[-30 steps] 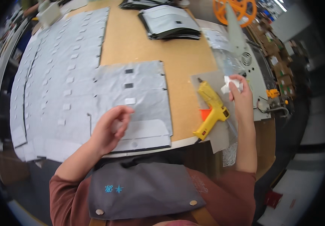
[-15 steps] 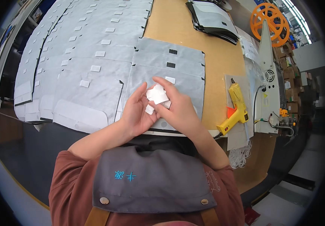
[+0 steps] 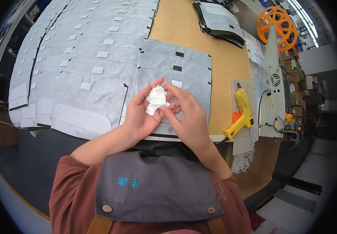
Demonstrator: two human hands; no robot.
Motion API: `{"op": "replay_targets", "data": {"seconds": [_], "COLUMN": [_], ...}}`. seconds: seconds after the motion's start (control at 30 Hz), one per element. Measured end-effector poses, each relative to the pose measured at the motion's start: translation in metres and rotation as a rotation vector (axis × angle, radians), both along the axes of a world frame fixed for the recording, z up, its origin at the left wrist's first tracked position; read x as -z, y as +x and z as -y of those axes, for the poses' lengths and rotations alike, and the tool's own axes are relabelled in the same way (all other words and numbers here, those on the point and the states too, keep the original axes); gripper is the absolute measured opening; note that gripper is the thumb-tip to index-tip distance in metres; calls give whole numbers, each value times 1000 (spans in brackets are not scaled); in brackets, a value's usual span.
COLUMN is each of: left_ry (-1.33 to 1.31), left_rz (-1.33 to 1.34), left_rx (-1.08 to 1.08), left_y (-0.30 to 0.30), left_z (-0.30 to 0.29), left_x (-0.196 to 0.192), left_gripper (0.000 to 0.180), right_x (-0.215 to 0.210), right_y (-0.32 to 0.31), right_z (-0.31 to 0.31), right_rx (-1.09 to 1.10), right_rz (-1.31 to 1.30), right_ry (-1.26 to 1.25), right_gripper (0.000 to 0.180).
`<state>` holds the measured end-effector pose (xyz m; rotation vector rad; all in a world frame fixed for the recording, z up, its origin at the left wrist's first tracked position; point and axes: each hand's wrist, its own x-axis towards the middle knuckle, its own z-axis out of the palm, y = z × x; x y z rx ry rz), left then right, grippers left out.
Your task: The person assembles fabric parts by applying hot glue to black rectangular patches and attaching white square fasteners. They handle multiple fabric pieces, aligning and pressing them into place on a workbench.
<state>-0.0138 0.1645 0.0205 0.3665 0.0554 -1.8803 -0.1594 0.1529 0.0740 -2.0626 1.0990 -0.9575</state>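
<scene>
Left hand (image 3: 139, 117) cupped, fingers curled round a loose pile of white pieces (image 3: 157, 97), small and flat, overlapping in the palm. Right hand (image 3: 192, 123) has bent fingers, thumb and forefinger at the pile's right edge; can't tell if they pinch a piece. Just beyond the right fingertips: white tab (image 3: 177, 84) on the grey sheet (image 3: 195, 91) under the hands, then two black patches (image 3: 177, 68) farther up it. Left of the left fingers, overlapping grey sheets (image 3: 94, 93) with rows of white tabs. Right of the right fingers, yellow glue gun (image 3: 240, 113) lying on a grey board (image 3: 236, 86). Lower right of them, below table level, brown carton (image 3: 268, 158); white strings (image 3: 242, 162) hang beside or in it, can't tell which. Farther right, pale machine (image 3: 275, 103). Well beyond the fingers: stack of grey pieces (image 3: 219, 17), orange reel (image 3: 277, 27), cardboard boxes (image 3: 294, 74), contents unreadable.
</scene>
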Motion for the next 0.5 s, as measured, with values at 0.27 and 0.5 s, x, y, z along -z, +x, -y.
{"op": "replay_targets", "data": {"seconds": [0.27, 0.5], "left_ry": [74, 132], "left_rz": [115, 89], "left_rx": [26, 112], "left_y": [-7, 11], "left_z": [-4, 0], "left_x": [-3, -1], "left_gripper": [36, 24], "right_x": [13, 3], "right_y": [-4, -55], "right_z": [-4, 1], "right_rx": [-112, 71], "right_rz": [-117, -28], "right_ry": [-159, -222], "right_gripper": [23, 17]}}
